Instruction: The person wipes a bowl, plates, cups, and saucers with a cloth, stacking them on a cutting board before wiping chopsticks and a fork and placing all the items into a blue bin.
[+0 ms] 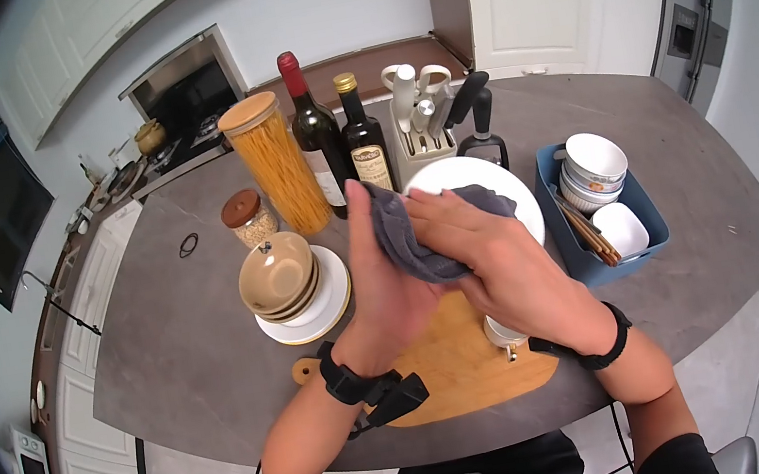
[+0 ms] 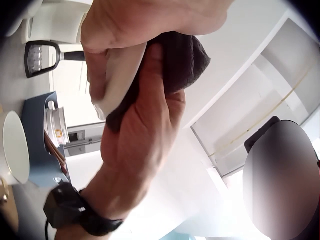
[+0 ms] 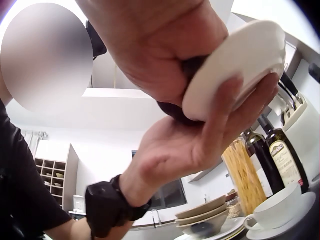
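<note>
Between both hands, above the wooden cutting board [image 1: 457, 363], are a small white dish [image 3: 237, 65] and a dark grey cloth [image 1: 420, 246]. My left hand [image 1: 385, 275] supports the dish from outside, its fingers curled round the back as the right wrist view shows. On the inner side, my right hand [image 1: 505, 253] grips the bunched cloth and presses it to the dish. The hands and cloth hide the dish in the head view. Below the right hand, a white cup [image 1: 505, 331] stands on the board, partly covered by the wrist.
Stacked beige bowls [image 1: 278, 277] sit on plates [image 1: 332, 313] at left. Behind are a pasta jar [image 1: 275, 164], a wine bottle [image 1: 314, 129], a dark bottle [image 1: 364, 136] and a knife block [image 1: 424, 137]. A white plate [image 1: 522, 206] lies beside the blue bin [image 1: 610, 271] of bowls and chopsticks.
</note>
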